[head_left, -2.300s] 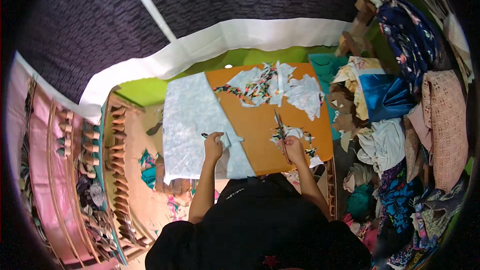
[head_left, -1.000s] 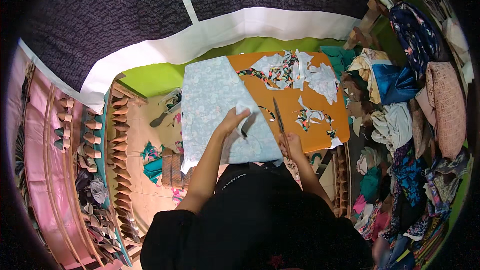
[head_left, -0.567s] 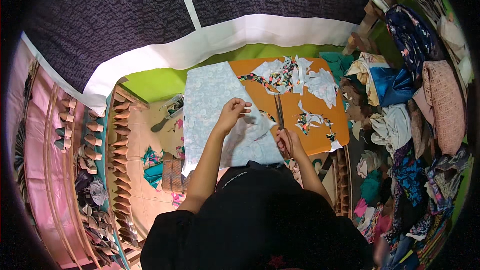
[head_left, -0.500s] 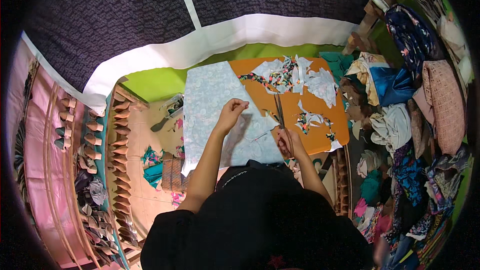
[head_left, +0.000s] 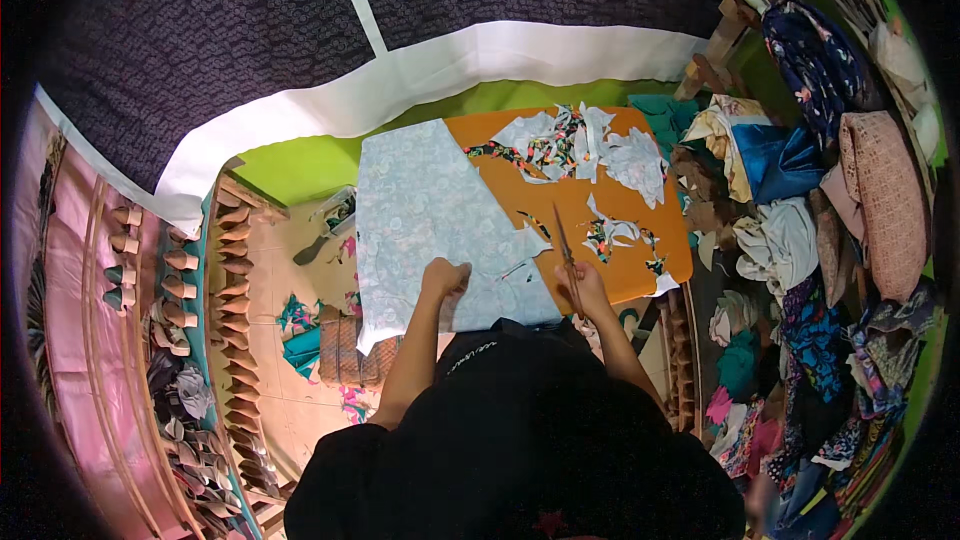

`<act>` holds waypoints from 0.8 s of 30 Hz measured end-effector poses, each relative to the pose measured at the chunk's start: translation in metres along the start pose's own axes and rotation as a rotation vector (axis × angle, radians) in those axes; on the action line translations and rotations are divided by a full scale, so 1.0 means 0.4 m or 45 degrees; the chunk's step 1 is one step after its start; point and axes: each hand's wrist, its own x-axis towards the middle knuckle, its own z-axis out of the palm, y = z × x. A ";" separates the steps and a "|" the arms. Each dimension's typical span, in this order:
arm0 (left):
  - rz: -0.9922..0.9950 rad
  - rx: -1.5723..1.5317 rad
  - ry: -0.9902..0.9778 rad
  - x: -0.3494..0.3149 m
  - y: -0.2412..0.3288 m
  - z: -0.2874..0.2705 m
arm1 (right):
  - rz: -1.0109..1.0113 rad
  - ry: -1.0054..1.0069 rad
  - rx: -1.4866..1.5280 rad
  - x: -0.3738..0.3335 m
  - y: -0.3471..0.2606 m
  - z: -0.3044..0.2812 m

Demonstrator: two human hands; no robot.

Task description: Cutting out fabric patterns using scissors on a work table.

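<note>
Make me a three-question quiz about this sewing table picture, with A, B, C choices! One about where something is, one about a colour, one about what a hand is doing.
1. Where do the printed fabric scraps lie?
A. at the far side of the table
B. on the floor
C. on the person's lap

2. What colour is the table top?
A. blue
B. orange
C. white

3. What is the right hand doing?
A. resting open
B. holding a cup
C. gripping scissors

Answers: 1 A, the scraps sit near the table's far edge. 2 B, the bare surface shows orange. 3 C, the fingers close on the scissors' handles, while the left hand presses the pale blue cloth.
</note>
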 end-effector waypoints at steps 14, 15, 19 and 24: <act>0.233 -0.448 0.359 -0.019 0.053 0.091 | 0.044 0.139 0.098 -0.001 0.084 0.007; 0.233 -0.448 0.359 -0.004 0.046 0.096 | 0.044 0.140 0.099 -0.004 0.075 0.006; 0.381 -0.779 0.175 0.029 0.041 0.070 | 0.027 0.092 0.133 -0.004 0.066 0.001; 0.274 -1.548 -0.321 -0.059 0.163 -0.040 | -0.010 0.132 0.120 0.001 0.037 -0.014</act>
